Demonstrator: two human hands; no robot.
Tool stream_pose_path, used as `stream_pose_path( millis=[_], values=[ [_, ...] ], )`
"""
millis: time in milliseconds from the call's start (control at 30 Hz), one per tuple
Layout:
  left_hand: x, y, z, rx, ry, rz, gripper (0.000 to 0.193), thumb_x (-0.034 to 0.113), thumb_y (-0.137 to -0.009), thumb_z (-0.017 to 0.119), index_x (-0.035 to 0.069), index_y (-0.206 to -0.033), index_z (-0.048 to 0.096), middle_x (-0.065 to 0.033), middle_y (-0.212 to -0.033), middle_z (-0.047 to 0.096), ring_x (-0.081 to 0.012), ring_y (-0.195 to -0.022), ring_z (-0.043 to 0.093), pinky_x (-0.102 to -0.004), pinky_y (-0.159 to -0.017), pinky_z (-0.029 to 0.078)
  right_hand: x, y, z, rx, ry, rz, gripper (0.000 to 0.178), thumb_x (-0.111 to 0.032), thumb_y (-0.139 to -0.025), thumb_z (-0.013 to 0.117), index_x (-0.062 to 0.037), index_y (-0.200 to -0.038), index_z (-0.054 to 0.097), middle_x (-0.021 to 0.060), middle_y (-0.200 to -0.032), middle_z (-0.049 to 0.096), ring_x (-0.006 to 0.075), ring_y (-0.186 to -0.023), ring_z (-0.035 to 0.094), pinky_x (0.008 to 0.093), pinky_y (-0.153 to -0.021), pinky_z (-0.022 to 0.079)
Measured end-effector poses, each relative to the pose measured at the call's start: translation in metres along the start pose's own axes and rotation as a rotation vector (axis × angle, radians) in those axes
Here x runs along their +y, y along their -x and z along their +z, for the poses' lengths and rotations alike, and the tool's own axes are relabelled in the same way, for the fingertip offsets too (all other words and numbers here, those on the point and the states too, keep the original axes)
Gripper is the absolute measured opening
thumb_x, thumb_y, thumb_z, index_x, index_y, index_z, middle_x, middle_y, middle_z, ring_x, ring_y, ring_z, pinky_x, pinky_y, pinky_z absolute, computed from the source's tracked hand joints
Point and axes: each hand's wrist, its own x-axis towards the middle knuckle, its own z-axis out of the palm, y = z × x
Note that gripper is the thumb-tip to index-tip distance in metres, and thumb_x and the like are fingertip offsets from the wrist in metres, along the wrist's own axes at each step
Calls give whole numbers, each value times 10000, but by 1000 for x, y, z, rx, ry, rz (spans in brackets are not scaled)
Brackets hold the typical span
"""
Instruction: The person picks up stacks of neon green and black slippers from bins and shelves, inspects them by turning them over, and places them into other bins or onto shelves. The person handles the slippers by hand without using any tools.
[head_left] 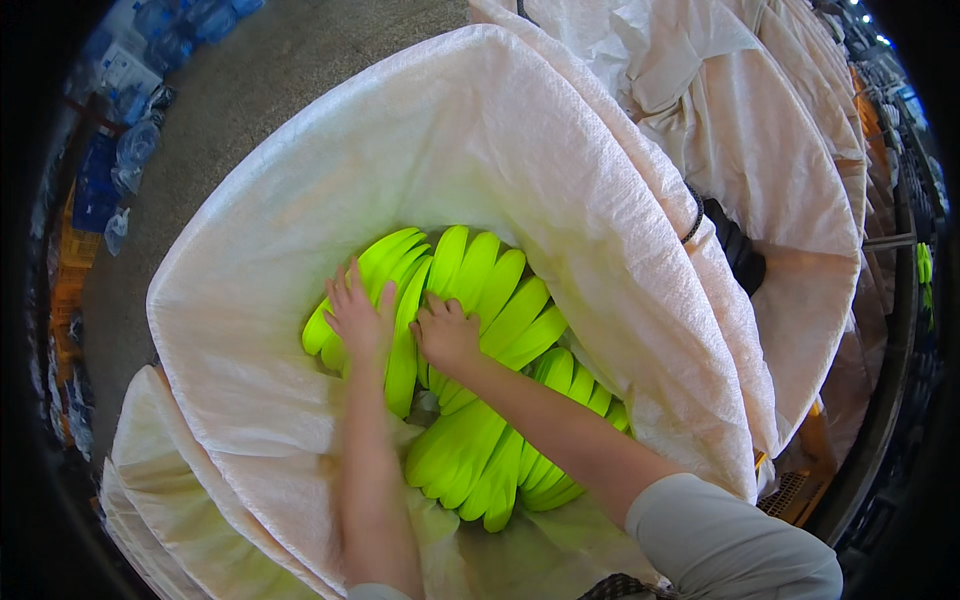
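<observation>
A large white woven sack stands wide open in front of me. Inside lie several rows of neon yellow-green, flat, round-ended pieces that look like shoe soles, stacked on edge. My left hand rests on the far-left row with its fingers spread. Just to its right, my right hand lies on the middle row, fingers bent and apart, fingertips touching the pieces. Neither hand is lifting a piece. A nearer row lies below my right forearm, which covers part of the pile.
More white sacks stand at the right and lower left. Black items show in the right one. Grey floor lies beyond. Orange crates, a blue bin and clear plastic bottles line the left.
</observation>
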Motion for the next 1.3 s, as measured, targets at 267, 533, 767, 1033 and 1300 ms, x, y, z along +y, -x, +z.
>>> stream_pose_path(
  millis=[267,533,767,1033,1300],
  values=[
    [0,36,17,-223,-270,31,612,525,-905,450,279,-1448,312,-114,-1547,154,-365,-1414,132,-665,-1051,164,-1,49,-40,-258,-125,-120,323,-148,-714,613,-38,-1017,595,200,-1210,518,389,-1021,539,488,-840,469],
    [53,66,-51,13,459,-13,618,307,-931,560,-23,-1398,325,-212,-1432,351,-344,-1325,323,-421,-1111,235,2,297,-286,-17,-443,-676,208,-129,-778,578,-61,-974,562,136,-856,569,351,-860,570,460,-707,468],
    [288,109,-214,-300,1082,411,430,142,-889,623,-45,-1251,486,-224,-1217,536,-348,-1114,528,-401,-965,425,83,568,-451,631,-75,-122,196,-99,-778,590,-71,-972,586,104,-875,591,306,-880,568,427,-740,471],
    [547,349,-268,-255,896,891,323,105,-901,583,-29,-1194,553,-179,-1155,586,-278,-999,565,-347,-885,450,129,952,-474,1959,37,795,91,-7,-852,546,-18,-910,615,54,-853,634,133,-809,610,263,-745,489],
    [693,592,-225,-777,482,1725,467,155,-857,649,17,-1272,482,-214,-1293,473,-373,-1191,434,-435,-1021,331,326,1308,-329,2312,8,1667,212,-117,-807,614,-43,-1004,587,52,-841,604,151,-800,570,257,-706,458]
  ],
)
